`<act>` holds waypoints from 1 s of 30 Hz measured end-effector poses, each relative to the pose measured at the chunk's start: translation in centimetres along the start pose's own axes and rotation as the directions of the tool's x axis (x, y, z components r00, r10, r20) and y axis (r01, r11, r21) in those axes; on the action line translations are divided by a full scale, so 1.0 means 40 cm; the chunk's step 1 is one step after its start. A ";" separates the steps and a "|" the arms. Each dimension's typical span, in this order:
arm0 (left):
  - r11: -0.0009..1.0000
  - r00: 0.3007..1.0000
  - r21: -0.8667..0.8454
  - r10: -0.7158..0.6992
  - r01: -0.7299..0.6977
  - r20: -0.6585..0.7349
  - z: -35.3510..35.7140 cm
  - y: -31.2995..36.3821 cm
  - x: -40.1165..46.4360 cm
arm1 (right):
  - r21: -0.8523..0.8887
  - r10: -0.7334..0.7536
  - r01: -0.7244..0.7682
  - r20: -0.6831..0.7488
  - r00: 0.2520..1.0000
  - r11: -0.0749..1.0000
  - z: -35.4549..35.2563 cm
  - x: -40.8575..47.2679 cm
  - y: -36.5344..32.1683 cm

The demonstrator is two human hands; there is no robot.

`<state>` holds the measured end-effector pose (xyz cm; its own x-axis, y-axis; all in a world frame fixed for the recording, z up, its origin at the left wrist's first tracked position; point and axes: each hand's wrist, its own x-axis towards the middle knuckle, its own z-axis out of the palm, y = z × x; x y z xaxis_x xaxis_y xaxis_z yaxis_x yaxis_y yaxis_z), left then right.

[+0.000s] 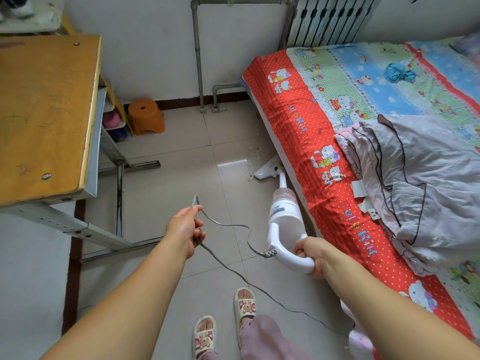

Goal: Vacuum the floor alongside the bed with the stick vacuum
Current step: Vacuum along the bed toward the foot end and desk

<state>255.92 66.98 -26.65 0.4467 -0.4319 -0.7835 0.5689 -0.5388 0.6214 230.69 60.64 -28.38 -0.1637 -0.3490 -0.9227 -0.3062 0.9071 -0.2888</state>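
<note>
2 hands busy: right hand curled tight round the white stick vacuum handle, left hand pinching a loop of grey cord. 1 vacuum, floor head on the tiles touching the bed edge, debris just beside it. 1 desk left, 1 orange stool by the wall, 2 slippers near.

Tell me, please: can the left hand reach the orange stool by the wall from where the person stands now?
Probably not. The left hand grips the grey cord, and the orange stool sits far ahead by the wall, well past the outstretched arm. The tiled floor between looks free, so stepping forward would be needed.
</note>
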 end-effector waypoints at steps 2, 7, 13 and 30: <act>1.000 1.000 0.017 0.004 -0.004 0.012 0.002 0.004 -0.008 | -0.005 0.007 -0.008 -0.029 1.000 1.000 -0.021 -0.010 0.029; 0.999 0.998 0.053 0.012 -0.015 0.055 0.010 0.002 -0.036 | -0.005 0.033 -0.033 -0.047 0.998 0.999 -0.021 -0.044 0.110; 0.995 0.995 0.092 0.021 -0.030 0.098 -0.008 -0.011 -0.057 | -0.033 0.042 -0.043 -0.026 0.999 0.999 0.053 -0.118 0.199; 0.998 0.998 0.064 0.005 -0.009 0.066 -0.111 -0.022 -0.027 | 0.168 0.027 -0.067 0.233 0.972 0.983 0.237 -0.219 0.160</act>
<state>258.00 71.12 -26.37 0.4034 -0.4811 -0.7784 0.5195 -0.5799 0.6276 239.06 71.72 -24.55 0.0508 -0.2603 -0.9642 -0.1323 0.9552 -0.2648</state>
